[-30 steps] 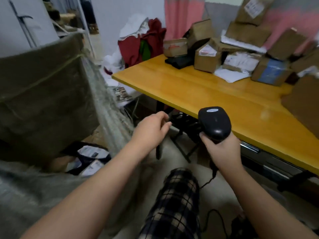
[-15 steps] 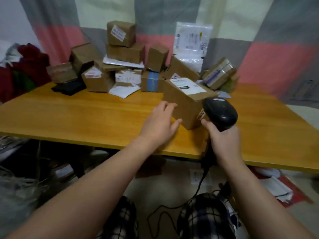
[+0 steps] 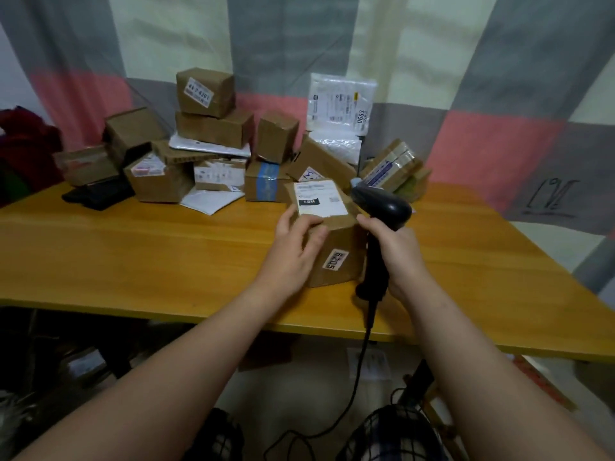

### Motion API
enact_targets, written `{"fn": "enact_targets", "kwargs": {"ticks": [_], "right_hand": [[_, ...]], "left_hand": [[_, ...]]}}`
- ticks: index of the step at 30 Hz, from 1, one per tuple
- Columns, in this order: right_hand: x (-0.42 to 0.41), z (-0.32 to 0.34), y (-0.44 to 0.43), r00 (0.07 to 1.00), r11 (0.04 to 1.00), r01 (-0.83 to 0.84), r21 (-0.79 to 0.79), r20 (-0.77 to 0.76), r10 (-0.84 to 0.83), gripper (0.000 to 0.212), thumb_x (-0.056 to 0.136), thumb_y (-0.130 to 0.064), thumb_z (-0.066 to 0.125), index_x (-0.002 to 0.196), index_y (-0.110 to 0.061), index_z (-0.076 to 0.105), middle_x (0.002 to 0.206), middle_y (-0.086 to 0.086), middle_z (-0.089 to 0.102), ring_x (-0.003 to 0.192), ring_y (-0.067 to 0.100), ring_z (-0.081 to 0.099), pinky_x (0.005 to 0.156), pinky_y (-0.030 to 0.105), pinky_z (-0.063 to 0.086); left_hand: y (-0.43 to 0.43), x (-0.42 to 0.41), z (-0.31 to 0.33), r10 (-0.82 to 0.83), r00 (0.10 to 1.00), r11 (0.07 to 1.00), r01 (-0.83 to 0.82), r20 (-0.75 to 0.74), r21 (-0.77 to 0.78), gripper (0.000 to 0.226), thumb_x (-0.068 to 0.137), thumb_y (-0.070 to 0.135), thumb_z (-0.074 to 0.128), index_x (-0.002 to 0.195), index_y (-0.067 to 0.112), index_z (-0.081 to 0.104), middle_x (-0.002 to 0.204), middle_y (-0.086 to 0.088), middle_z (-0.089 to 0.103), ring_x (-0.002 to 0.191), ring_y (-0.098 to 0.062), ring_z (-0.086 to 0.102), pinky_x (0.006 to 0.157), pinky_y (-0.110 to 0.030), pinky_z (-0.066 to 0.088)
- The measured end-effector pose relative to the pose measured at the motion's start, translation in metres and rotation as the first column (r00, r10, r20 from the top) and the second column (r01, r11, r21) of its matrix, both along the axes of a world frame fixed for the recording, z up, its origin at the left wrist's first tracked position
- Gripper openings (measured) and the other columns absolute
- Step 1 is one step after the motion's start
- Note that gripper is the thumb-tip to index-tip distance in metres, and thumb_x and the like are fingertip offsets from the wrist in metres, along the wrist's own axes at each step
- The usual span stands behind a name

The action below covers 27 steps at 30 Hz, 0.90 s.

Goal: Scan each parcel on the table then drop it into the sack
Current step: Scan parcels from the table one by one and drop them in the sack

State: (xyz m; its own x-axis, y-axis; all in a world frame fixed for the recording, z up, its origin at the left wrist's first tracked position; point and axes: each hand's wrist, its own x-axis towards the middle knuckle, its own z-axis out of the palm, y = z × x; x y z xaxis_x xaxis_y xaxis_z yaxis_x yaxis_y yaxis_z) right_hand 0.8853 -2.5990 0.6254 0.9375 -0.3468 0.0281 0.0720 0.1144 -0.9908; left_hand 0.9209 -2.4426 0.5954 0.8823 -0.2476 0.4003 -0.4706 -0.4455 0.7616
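Observation:
A brown cardboard parcel with a white label on top stands on the yellow table, near its front edge. My left hand grips the parcel's left side, with the thumb on the top edge. My right hand holds the handle of a black barcode scanner. The scanner's head sits just right of the parcel's label. The sack is out of view.
A heap of several cardboard boxes and white mail bags fills the table's back. A black flat item lies at the back left. The scanner's cable hangs below the table edge. A striped curtain hangs behind.
The view swung from the sack on the left to the table. My left hand reached the front parcel and took hold of it. The scanner rose beside its label.

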Motion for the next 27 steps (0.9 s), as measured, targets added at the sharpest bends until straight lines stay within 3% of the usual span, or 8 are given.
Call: {"fn": "enact_targets", "kwargs": {"ticks": [4,7,9,11,14,20,24,27], "right_hand": [[-0.006,-0.008,0.017,1.000,1.000,-0.003,0.010,-0.013,0.003,0.019,0.079,-0.020,0.077,0.095,-0.018,0.067,0.083,0.001,0.074,0.078,0.016,0.071,0.069,0.029,0.057],[-0.013,-0.012,0.031,0.995,0.996,-0.089,0.008,0.036,0.089,0.026,0.077,-0.013,0.077,0.101,-0.018,0.067,0.089,0.001,0.074,0.085,0.016,0.071,0.075,0.031,0.057],[-0.017,-0.014,0.043,0.985,0.989,-0.148,0.003,0.090,0.148,0.025,0.077,-0.007,0.076,0.097,-0.020,0.067,0.086,-0.002,0.075,0.083,0.012,0.071,0.072,0.027,0.057],[-0.021,-0.018,0.058,0.972,0.982,-0.191,-0.002,0.141,0.189,0.026,0.077,0.002,0.073,0.090,-0.020,0.068,0.076,-0.006,0.074,0.074,0.008,0.070,0.065,0.022,0.056],[-0.024,-0.024,0.076,0.959,0.973,-0.222,-0.057,0.164,0.229,0.032,0.074,0.011,0.071,0.084,-0.020,0.068,0.075,-0.004,0.072,0.078,0.015,0.068,0.072,0.029,0.054],[-0.029,-0.034,0.082,0.949,0.963,-0.243,-0.116,0.178,0.261,0.033,0.073,0.011,0.071,0.088,-0.019,0.067,0.080,-0.004,0.072,0.083,0.015,0.067,0.075,0.031,0.053],[-0.034,-0.036,0.083,0.937,0.948,-0.262,-0.182,0.189,0.295,0.044,0.076,0.013,0.068,0.094,-0.026,0.064,0.089,-0.013,0.071,0.090,0.001,0.066,0.075,0.018,0.053],[-0.034,-0.037,0.085,0.943,0.955,-0.242,-0.171,0.191,0.273,0.042,0.076,0.009,0.071,0.091,-0.030,0.063,0.092,-0.008,0.070,0.095,0.007,0.067,0.081,0.024,0.053]], "left_hand": [[0.013,-0.015,0.002,0.075,0.985,0.942,-0.121,-0.153,-0.315,0.011,0.099,0.025,0.049,0.105,0.016,0.047,0.107,-0.001,0.054,0.093,-0.002,0.054,0.071,-0.006,0.044],[0.028,-0.023,0.008,0.035,0.957,0.842,-0.183,-0.288,-0.508,0.034,0.093,0.015,0.058,0.122,0.016,0.041,0.103,0.007,0.053,0.084,0.000,0.056,0.060,-0.007,0.047],[0.043,-0.023,0.008,0.056,0.952,0.842,-0.207,-0.302,-0.498,0.064,0.084,0.026,0.068,0.139,0.019,0.036,0.120,0.006,0.046,0.097,-0.002,0.055,0.077,-0.011,0.050],[0.059,-0.025,0.004,0.122,0.947,0.890,-0.236,-0.297,-0.390,0.089,0.070,0.043,0.076,0.145,0.034,0.029,0.133,0.005,0.036,0.122,-0.016,0.045,0.104,-0.036,0.043],[0.082,-0.030,-0.005,-0.020,0.953,0.871,-0.132,-0.301,-0.474,0.103,0.058,0.051,0.082,0.141,0.058,0.020,0.145,0.005,0.038,0.131,-0.022,0.043,0.107,-0.050,0.039],[0.102,-0.030,-0.010,-0.168,0.936,0.804,-0.051,-0.309,-0.593,0.089,0.075,0.037,0.062,0.148,0.049,0.011,0.142,0.007,0.049,0.118,-0.015,0.058,0.103,-0.044,0.045],[0.115,-0.024,0.011,0.008,0.974,0.929,-0.092,-0.228,-0.359,0.098,0.058,0.067,0.077,0.123,0.080,0.005,0.155,0.004,0.027,0.134,-0.022,0.041,0.109,-0.051,0.036],[0.117,-0.014,0.034,0.075,0.996,0.974,-0.084,-0.052,-0.209,0.113,0.071,0.045,0.081,0.141,0.059,-0.007,0.160,0.002,0.003,0.145,-0.019,0.016,0.115,-0.041,0.020]]}}
